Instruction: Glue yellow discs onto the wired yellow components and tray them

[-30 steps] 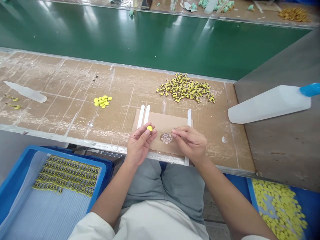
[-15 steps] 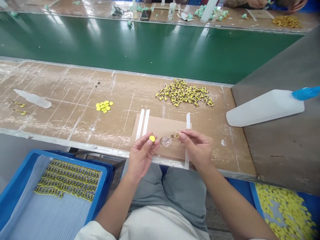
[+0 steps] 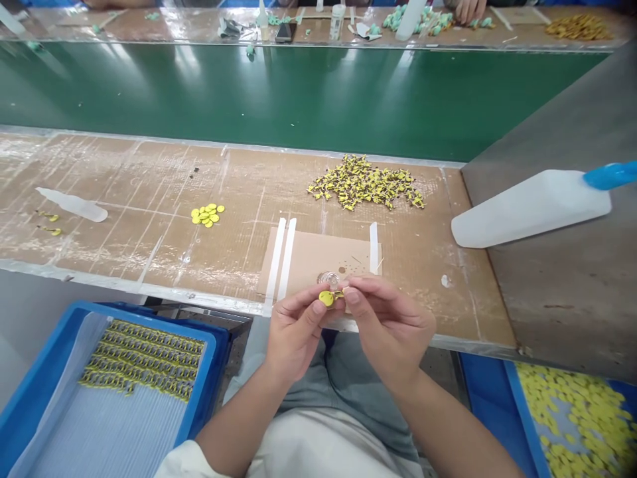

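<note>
Between the thumb and fingers of my left hand [image 3: 298,328] is a round yellow disc [image 3: 326,298]. My right hand [image 3: 391,322] pinches a small yellow-and-dark piece [image 3: 339,294], whose end meets the disc's right side. Both hands are over the front edge of a cardboard sheet [image 3: 313,255] with white tape strips. Just beyond the fingertips stands a small clear round dish [image 3: 329,279], partly hidden by them. A pile of small yellow-and-dark pieces [image 3: 358,182] lies farther back, and several yellow discs [image 3: 206,215] lie to the left.
At the right, a white bottle with a blue top [image 3: 532,209] leans by a grey panel [image 3: 562,285]. Blue trays hold rows of pieces [image 3: 144,358] at lower left and yellow discs [image 3: 582,418] at lower right. Behind the table runs a green belt [image 3: 298,99]; a person's hand [image 3: 470,10] shows beyond.
My hands have come together and moved nearer the table's front edge. The piece in my right hand now meets the yellow disc in my left.
</note>
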Tool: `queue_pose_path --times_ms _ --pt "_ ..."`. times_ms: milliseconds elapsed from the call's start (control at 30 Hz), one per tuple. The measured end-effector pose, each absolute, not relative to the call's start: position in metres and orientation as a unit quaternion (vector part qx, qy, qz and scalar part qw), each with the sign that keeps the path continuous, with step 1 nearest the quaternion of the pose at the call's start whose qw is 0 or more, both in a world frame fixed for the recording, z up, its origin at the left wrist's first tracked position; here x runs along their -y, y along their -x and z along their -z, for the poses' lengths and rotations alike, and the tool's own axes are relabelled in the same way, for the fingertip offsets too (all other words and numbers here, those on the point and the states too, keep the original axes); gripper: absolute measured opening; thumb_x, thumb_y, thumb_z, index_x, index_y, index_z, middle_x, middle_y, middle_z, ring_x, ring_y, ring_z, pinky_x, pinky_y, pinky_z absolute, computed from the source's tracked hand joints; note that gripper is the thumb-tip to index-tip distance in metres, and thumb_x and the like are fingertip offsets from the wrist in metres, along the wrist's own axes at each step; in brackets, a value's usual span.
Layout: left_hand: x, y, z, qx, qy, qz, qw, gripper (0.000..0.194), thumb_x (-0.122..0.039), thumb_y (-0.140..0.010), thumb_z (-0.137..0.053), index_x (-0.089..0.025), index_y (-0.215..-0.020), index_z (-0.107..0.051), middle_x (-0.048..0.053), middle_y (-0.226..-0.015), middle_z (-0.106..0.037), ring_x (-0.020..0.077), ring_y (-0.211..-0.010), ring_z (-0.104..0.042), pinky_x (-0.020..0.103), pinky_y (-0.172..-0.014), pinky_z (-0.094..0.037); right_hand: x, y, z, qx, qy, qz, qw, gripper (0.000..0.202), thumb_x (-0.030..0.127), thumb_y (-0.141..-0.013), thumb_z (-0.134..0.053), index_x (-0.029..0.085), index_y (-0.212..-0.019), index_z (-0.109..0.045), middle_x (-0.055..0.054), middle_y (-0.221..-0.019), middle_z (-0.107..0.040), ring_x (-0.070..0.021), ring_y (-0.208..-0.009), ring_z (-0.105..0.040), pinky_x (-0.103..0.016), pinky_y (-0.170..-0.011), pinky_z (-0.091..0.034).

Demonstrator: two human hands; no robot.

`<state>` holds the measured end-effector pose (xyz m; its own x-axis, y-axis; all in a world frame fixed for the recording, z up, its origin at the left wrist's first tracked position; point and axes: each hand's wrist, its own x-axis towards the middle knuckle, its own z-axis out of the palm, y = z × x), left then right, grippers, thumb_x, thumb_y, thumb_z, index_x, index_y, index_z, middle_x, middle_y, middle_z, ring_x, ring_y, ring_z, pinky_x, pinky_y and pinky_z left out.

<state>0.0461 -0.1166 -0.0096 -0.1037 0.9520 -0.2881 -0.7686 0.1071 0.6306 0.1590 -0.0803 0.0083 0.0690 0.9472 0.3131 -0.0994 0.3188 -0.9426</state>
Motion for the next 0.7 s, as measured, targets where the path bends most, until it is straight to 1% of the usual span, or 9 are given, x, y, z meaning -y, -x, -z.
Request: queue_pose_path --times_ms 233,333,400,467,600,700 --pt "0.1193 -0.0429 0.0066 -0.353 -0.137 -0.651 0.659 0.021 -0.028 -0.078 -0.081 -0.024 -0.099 -0.08 0.006 -0.095 -0.08 0.0167 -0.084 -0.076 0.026 -0.082 -0.063 0.0822 -0.1614 -0.0055 0.545 0.396 -0.415 0.612 0.023 0.009 -0.082 -0.074 0.026 -0.099 -0.077 -0.003 -0.094 -0.074 -0.016 -0.08 -0.072 -0.029 -0.07 -0.065" --pt "0.1204 -0.0429 0.0048 -0.361 -0.139 -0.642 0.662 0.022 -0.029 -0.077 -0.081 -0.024 -0.098 -0.08 0.007 -0.097 -0.08 0.0193 -0.085 -0.076 0.031 -0.084 -0.063 0.0813 -0.161 -0.0081 0.554 0.389 -0.404 0.615 0.025 0.007 -0.082 -0.074 0.026 -0.098 -0.077 -0.003 -0.092 -0.075 -0.0158 -0.08 -0.072 -0.029 -0.071 -0.065" --pt "0.1211 -0.0428 0.0033 -0.371 -0.139 -0.636 0.663 0.023 -0.031 -0.076 -0.082 -0.024 -0.098 -0.08 0.008 -0.099 -0.079 0.0215 -0.085 -0.076 0.035 -0.085 -0.064 0.0815 -0.1609 -0.0096 0.558 0.395 -0.396 0.613 0.024 0.009 -0.082 -0.075 0.026 -0.098 -0.077 -0.003 -0.091 -0.075 -0.0168 -0.08 -0.072 -0.03 -0.071 -0.065" --pt "0.1215 -0.0424 0.0022 -0.373 -0.138 -0.634 0.663 0.023 -0.032 -0.076 -0.082 -0.024 -0.097 -0.08 0.008 -0.099 -0.079 0.0222 -0.086 -0.076 0.036 -0.085 -0.064 0.0821 -0.1613 -0.01 0.566 0.399 -0.388 0.609 0.023 0.01 -0.081 -0.075 0.026 -0.098 -0.077 -0.003 -0.091 -0.075 -0.0175 -0.079 -0.072 -0.032 -0.072 -0.065" --pt "0.1218 -0.0412 0.0022 -0.368 -0.135 -0.637 0.664 0.021 -0.031 -0.076 -0.082 -0.025 -0.096 -0.08 0.006 -0.096 -0.08 0.0197 -0.084 -0.077 0.031 -0.082 -0.064 0.0832 -0.1627 -0.008 0.585 0.382 -0.377 0.608 0.025 0.009 -0.081 -0.075 0.026 -0.099 -0.077 -0.003 -0.09 -0.075 -0.0176 -0.079 -0.072 -0.034 -0.074 -0.065" --pt "0.122 -0.0409 0.0032 -0.371 -0.135 -0.637 0.662 0.022 -0.031 -0.075 -0.082 -0.025 -0.096 -0.08 0.007 -0.095 -0.08 0.0194 -0.083 -0.077 0.029 -0.08 -0.064 0.0831 -0.1631 -0.007 0.591 0.385 -0.373 0.603 0.025 0.01 -0.081 -0.075 0.029 -0.099 -0.077 -0.002 -0.09 -0.075 -0.0188 -0.077 -0.071 -0.036 -0.073 -0.065"
